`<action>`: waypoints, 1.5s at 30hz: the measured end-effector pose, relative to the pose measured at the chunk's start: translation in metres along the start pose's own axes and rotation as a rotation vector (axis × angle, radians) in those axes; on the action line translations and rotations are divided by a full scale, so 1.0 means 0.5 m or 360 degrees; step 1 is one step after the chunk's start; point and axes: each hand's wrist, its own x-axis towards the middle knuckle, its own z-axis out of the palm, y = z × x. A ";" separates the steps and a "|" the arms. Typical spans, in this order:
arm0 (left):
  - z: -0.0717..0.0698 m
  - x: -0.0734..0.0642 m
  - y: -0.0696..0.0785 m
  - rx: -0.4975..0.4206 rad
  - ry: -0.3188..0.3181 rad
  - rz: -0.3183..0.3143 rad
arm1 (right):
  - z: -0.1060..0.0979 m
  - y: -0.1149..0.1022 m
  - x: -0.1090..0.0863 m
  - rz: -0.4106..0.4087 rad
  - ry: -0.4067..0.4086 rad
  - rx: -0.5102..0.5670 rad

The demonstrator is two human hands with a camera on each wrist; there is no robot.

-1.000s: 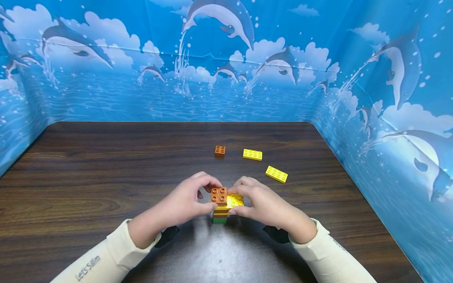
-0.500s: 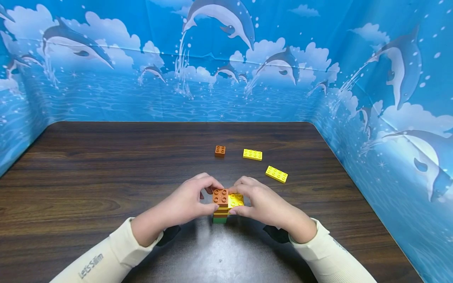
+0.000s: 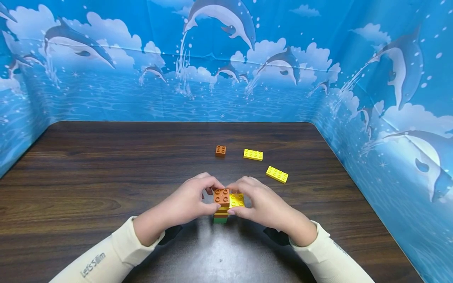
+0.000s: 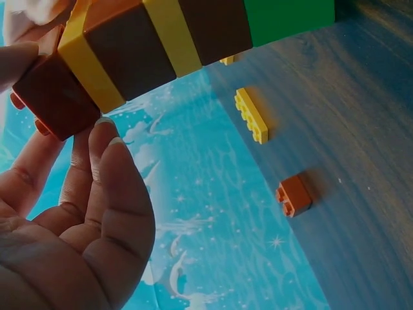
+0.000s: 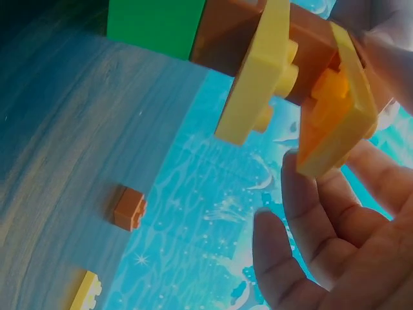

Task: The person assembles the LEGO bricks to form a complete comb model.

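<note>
My left hand (image 3: pixel 194 196) pinches an orange-brown toy building brick (image 3: pixel 221 197) between thumb and fingers, at the top of a stack. Beneath it, a yellow eight-stud plate (image 3: pixel 237 200) juts out to the right, and my right hand (image 3: pixel 260 200) grips that free end. Lower down come brown bricks (image 4: pixel 132 48) alternating with another yellow plate (image 4: pixel 173 32), over a green brick (image 3: pixel 220 221) at the base. From the right wrist, both yellow plates overhang on the same side, with the upper plate (image 5: pixel 342 123) looking tilted against the lower one (image 5: pixel 255 84).
Beyond the hands on the dark wooden table (image 3: pixel 124 157) lie a loose brown brick (image 3: pixel 220 151) and a yellow plate (image 3: pixel 253 154). Another yellow plate (image 3: pixel 277 174) lies nearer, to the right. A blue dolphin-print curtain (image 3: pixel 141 90) encloses the table's back and sides.
My left hand has shifted slightly right with the top brown brick, which now sits more squarely over the stack. My right hand has stayed nearly still on the yellow plate.
</note>
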 end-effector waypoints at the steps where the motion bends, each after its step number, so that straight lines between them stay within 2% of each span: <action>1: 0.000 0.000 0.001 0.0001 0.0000 -0.0002 | 0.001 -0.001 -0.001 -0.0017 0.0023 0.0014; 6: 0.000 0.001 0.001 0.0014 0.0003 -0.0002 | 0.004 -0.004 -0.003 -0.0051 0.0127 0.0053; 9: 0.000 0.002 0.001 0.0021 0.0005 -0.0015 | 0.005 -0.006 -0.001 -0.0039 0.0146 0.0052; 22: -0.002 0.004 0.000 0.0032 -0.0012 0.0019 | 0.006 -0.011 0.000 0.0036 0.0100 0.0133; 32: -0.001 0.004 -0.011 -0.0101 -0.0032 0.0008 | 0.007 -0.008 0.001 0.0044 0.0076 0.0179; 38: -0.002 0.004 -0.018 -0.0163 -0.0024 0.0040 | 0.008 -0.007 0.001 0.0043 0.0083 0.0195; 45: 0.002 0.002 -0.026 -0.0195 -0.0017 0.0032 | 0.010 -0.005 0.003 0.0033 0.0059 0.0210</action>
